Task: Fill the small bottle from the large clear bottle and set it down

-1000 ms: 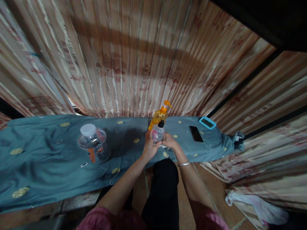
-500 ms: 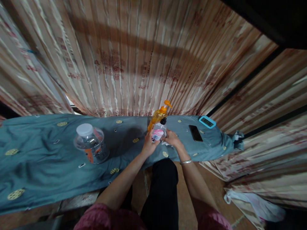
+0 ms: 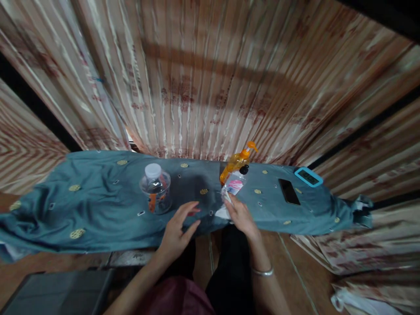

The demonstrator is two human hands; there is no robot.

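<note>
My right hand point(image 3: 242, 217) has its fingers closed round the base of a small clear bottle point(image 3: 235, 185) with a pink label and a black cap. The bottle stands on the teal cloth point(image 3: 98, 210), with a white scrap point(image 3: 222, 213) under my hand. My left hand point(image 3: 179, 228) hovers over the cloth's front edge, fingers spread, holding nothing. An orange pump bottle point(image 3: 235, 161) stands just behind the small bottle. To the left of my left hand stands a wide clear water bottle point(image 3: 155, 189) with a white cap.
A black phone point(image 3: 288, 191) and a blue-framed timer point(image 3: 308, 176) lie on the cloth's right end. Striped curtains point(image 3: 210, 78) hang close behind the table. A grey box point(image 3: 55, 291) sits on the floor at lower left, and a white bag point(image 3: 361, 302) at lower right.
My left hand has let go of the small bottle and drawn back left toward the table's front edge. The view has swung left. My right hand stays at the bottle.
</note>
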